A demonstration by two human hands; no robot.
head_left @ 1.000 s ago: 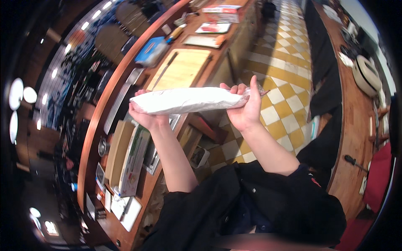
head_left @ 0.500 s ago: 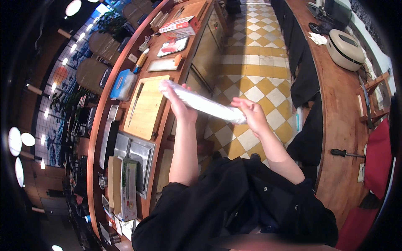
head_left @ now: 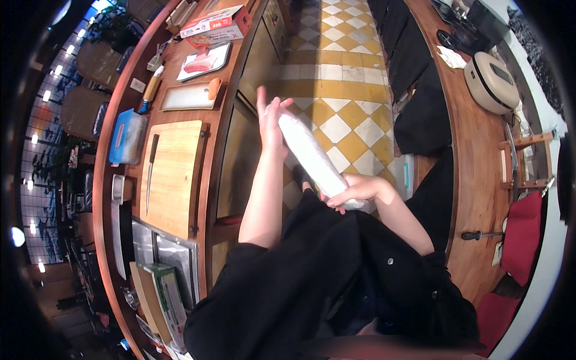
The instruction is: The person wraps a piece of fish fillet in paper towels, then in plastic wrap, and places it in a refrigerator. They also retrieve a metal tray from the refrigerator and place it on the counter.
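Held up over the yellow-and-white checkered floor [head_left: 351,90]: a long white wrapped roll [head_left: 315,159], slanting from upper left to lower right, clear of every surface. Left hand [head_left: 270,120] pressed against the roll's upper end, fingers stretched up and loosely spread rather than wrapped round. Right hand [head_left: 354,192] clenched about the lower end, close to the black-clothed body. To the left, a curved wooden counter [head_left: 207,198] carrying a pale wooden cutting board [head_left: 174,174] with a knife [head_left: 150,174] lying lengthwise on it, a blue lidded box [head_left: 125,137] just beyond, then a white cutting board [head_left: 187,96] and a tray of pink raw fish [head_left: 204,61] (a red-and-white carton [head_left: 216,21] past that). Nearer along the same counter, metal trays [head_left: 165,255] and a stack of flat boxes [head_left: 162,294]. Across the aisle, a second wooden counter [head_left: 474,180] with a round beige rice cooker [head_left: 492,81]. Beyond the left counter, dim seating and small ceiling lights.
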